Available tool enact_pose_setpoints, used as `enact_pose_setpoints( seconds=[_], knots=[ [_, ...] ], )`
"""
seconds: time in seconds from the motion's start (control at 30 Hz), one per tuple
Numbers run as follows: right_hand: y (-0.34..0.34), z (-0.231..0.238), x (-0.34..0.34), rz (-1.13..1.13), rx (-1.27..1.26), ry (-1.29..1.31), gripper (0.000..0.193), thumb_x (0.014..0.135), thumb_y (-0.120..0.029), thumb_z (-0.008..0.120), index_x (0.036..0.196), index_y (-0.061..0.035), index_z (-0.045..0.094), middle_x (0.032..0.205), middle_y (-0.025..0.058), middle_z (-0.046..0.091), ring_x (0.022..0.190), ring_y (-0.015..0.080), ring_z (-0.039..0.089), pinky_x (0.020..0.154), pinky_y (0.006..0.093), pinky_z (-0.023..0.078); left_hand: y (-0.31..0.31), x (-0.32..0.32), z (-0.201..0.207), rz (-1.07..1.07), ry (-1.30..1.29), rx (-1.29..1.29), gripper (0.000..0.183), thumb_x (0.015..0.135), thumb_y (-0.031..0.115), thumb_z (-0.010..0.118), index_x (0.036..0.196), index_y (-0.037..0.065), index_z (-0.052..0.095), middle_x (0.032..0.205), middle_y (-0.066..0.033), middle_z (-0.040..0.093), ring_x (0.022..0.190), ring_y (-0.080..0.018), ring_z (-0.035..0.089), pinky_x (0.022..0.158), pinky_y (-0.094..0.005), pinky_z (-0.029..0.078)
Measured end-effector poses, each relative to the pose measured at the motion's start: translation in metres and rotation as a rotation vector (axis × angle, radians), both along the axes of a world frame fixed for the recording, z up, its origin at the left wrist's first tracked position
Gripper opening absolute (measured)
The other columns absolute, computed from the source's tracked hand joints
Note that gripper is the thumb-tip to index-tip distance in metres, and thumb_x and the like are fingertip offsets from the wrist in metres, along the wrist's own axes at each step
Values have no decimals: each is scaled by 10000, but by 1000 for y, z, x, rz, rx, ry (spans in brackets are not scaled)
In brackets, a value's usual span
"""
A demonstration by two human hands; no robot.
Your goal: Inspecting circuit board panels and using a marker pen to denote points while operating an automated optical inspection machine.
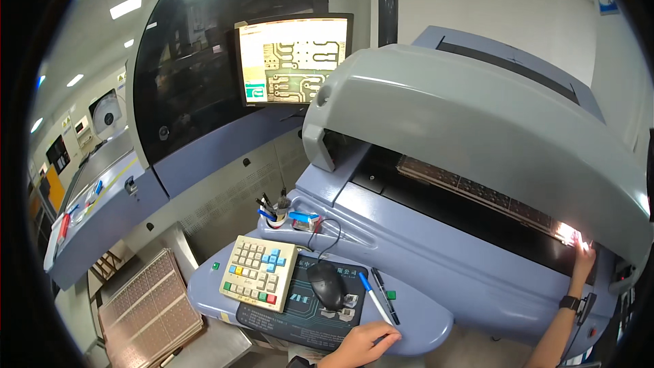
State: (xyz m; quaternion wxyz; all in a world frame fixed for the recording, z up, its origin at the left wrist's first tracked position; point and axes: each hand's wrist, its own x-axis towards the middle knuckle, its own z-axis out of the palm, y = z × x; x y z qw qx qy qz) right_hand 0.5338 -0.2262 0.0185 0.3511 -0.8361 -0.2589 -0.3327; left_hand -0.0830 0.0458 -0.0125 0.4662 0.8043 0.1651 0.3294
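Observation:
My right hand (pixel 582 249) reaches under the grey machine hood (pixel 477 109). It is at the right end of a long copper-coloured circuit board panel (pixel 477 191), in a patch of bright light. The glare washes out its fingers, so their grip on the panel cannot be made out. My left hand (pixel 364 345) lies at the near edge of the blue-grey console shelf (pixel 419 324). Its fingers are curled together, with nothing visible in them. Close by lie a white marker with a blue cap (pixel 376 300) and a black pen (pixel 385 294).
A monitor (pixel 296 61) displays magnified circuit traces. On the shelf are a cream keypad (pixel 259 272), a black mouse (pixel 325 285) on a dark mat (pixel 279 324), and a pen cup (pixel 272 218). Stacked copper-coloured panels (pixel 150 310) lie on a metal table (pixel 218 341) at the left.

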Motion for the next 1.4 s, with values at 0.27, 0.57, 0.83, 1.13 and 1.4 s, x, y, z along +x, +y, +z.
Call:
enact_pose_setpoints(
  seconds=[0.27,0.57,0.83,1.13,1.4],
  knots=[
    [-6,2,9,-46,-332,-624,231,924,-75,627,1138,-90,714,780,153,646,624,233,525,654,360,463,1,6,4,-27,5,-22,144,930,150,649,921,20,711,888,-109,706,805,-275,690,729,-331,543],
    [4,23,-23,-102,-57,204,282,945,-142,614,1210,-62,667,1115,147,683,869,270,660,778,343,509,1,3,4,-28,32,-20,162,938,167,645,928,18,705,890,-114,704,807,-280,691,724,-331,543],
    [-9,-12,24,-25,-98,-474,240,864,-152,730,1002,23,642,813,157,618,675,250,547,630,367,460,3,3,6,-43,64,-28,178,949,188,634,936,23,703,900,-108,703,811,-279,685,725,-326,538],
    [-24,-24,43,-117,-54,-189,217,897,-129,696,1099,-50,698,819,127,579,738,233,563,656,349,464,1,3,4,-44,53,-23,187,956,197,627,938,28,704,900,-99,701,811,-265,684,729,-318,536],
    [-11,-18,24,-59,169,-161,272,883,-187,674,942,58,573,675,97,552,623,161,495,621,345,439,1,2,3,-35,44,-19,177,951,187,633,936,25,704,900,-102,702,809,-266,684,726,-320,536]
  ],
)
